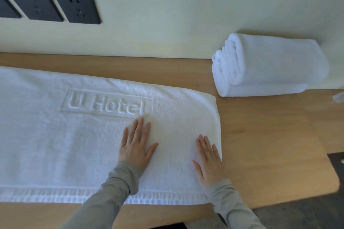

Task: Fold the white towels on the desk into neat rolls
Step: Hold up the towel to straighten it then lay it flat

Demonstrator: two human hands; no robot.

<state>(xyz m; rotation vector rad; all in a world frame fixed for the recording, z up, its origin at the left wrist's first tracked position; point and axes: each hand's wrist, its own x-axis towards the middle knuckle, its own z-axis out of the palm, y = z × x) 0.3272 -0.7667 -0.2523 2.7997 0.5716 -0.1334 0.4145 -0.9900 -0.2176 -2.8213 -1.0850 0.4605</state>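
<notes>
A white towel lies flat and folded lengthwise on the wooden desk, with "U Hotel" embossed on its top face. My left hand rests palm down on the towel just below the lettering, fingers spread. My right hand lies flat near the towel's right end, close to its folded edge. Neither hand grips anything. Two rolled white towels sit stacked at the back right of the desk against the wall.
The pale wall rises directly behind the desk, with dark power sockets at upper left. The desk's rounded right corner borders dark floor. A small pale object shows at the right edge.
</notes>
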